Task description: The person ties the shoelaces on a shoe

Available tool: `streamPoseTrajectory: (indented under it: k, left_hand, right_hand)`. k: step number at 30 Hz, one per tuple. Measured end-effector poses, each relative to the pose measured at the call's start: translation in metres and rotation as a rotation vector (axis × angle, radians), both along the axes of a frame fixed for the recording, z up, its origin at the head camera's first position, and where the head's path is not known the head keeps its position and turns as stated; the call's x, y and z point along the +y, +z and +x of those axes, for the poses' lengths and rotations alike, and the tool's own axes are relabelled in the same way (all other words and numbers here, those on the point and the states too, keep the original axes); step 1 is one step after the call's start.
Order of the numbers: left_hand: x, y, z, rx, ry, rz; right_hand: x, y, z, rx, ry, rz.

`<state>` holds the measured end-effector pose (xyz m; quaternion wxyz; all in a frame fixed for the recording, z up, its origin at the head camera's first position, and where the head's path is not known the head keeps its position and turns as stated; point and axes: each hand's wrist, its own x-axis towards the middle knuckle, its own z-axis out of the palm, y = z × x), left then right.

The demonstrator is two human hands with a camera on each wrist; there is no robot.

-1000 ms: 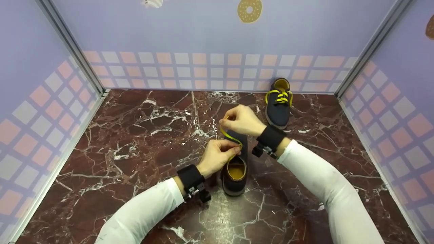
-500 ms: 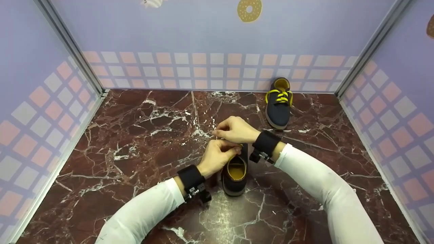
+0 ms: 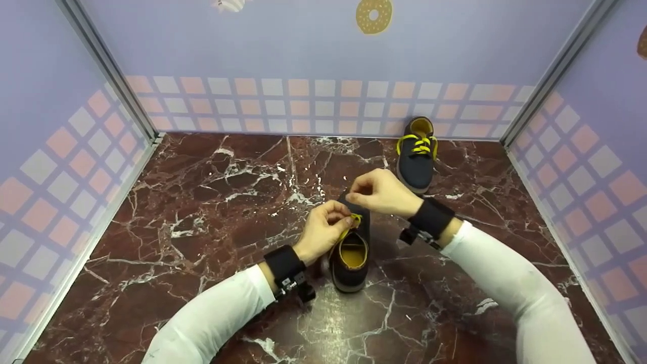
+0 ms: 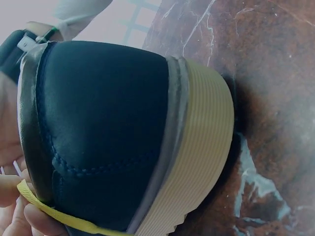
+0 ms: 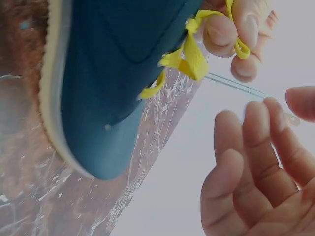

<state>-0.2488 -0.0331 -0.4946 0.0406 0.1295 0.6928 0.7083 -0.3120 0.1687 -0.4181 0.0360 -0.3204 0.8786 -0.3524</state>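
Observation:
A dark blue shoe (image 3: pixel 352 278) with a yellow inside stands on the marbled surface, its toe pointing away from me. My left hand (image 3: pixel 323 230) pinches its yellow lace (image 5: pixel 189 61) above the opening. In the right wrist view, part of the lace loops out past the left fingertips (image 5: pixel 220 37). The left wrist view shows the shoe's heel (image 4: pixel 108 108) and a strand of lace (image 4: pixel 64 215) running from the fingers along its side. Just right of the shoe's toe hovers my right hand (image 3: pixel 386 194), fingers loosely bent, no lace visible between them.
A matching shoe (image 3: pixel 416 169) with yellow laces stands near the back wall (image 3: pixel 283 50), right of centre. Patterned walls close in the marbled surface (image 3: pixel 227 192) at the back, left and right. Both wrists wear black bands (image 3: pixel 432 220) with small cameras.
My right hand first came down beside the left with the lace, then drew back to the right without it. The left hand has stayed in place at the shoe's lacing.

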Motion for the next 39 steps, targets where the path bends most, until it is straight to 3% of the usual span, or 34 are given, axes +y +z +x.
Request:
streamPoseTrajectory:
  k: [8,13,20,26,29,31,35,39]
  left_hand:
    - [0.0,0.002,0.001,0.034,0.014,0.022]
    - [0.0,0.003,0.001,0.078,0.018,-0.005]
    - [0.0,0.002,-0.001,0.1,0.035,-0.01]
    - [-0.004,0.006,-0.003,0.089,-0.011,-0.059]
    - [-0.009,0.011,-0.007,0.135,-0.03,-0.157]
    - [-0.013,0.015,-0.01,0.206,-0.01,-0.261]
    - [-0.02,0.022,-0.015,0.374,0.068,-0.546]
    - [-0.022,0.024,-0.019,0.473,0.062,-0.816]
  right_hand:
    - [0.016,-0.009,0.007,-0.195,0.055,-0.028]
    - [0.016,-0.015,0.007,-0.189,0.113,-0.017]
    - [0.016,-0.022,0.009,-0.165,0.115,-0.073]
    - [0.017,-0.023,0.009,-0.213,0.116,-0.096]
    - [0.019,-0.024,0.01,-0.225,0.118,-0.106]
    - [0.02,-0.024,0.01,-0.221,0.115,-0.11]
    - [0.02,-0.025,0.011,-0.213,0.106,-0.115]
    - [0.018,-0.026,0.013,-0.235,0.105,-0.135]
